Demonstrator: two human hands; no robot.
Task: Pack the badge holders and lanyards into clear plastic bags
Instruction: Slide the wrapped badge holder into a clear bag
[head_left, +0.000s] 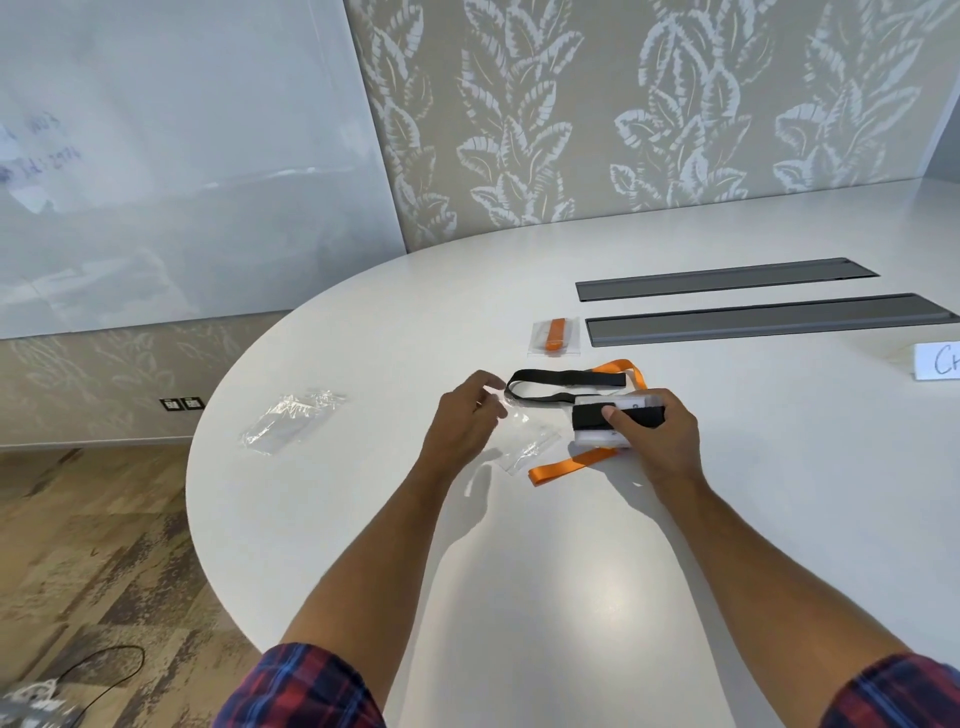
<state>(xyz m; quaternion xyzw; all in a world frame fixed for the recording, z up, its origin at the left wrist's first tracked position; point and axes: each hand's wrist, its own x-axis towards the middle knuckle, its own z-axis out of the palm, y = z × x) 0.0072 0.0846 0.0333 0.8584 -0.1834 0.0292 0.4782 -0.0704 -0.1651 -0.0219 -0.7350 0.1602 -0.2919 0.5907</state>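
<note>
Now the right hand (655, 435) grips a badge holder (613, 422) with its black lanyard (563, 383) wrapped around it, likely so the bundle stays small. Just beside it, the left hand (464, 422) pinches a clear plastic bag (524, 440) on the table (571, 571), probably to open it. An orange lanyard (563, 464) lies under them. One packed bag (554, 336) waits farther back.

Black-wrapped badge holder (610, 421) beside clear bag (527, 439)
</note>
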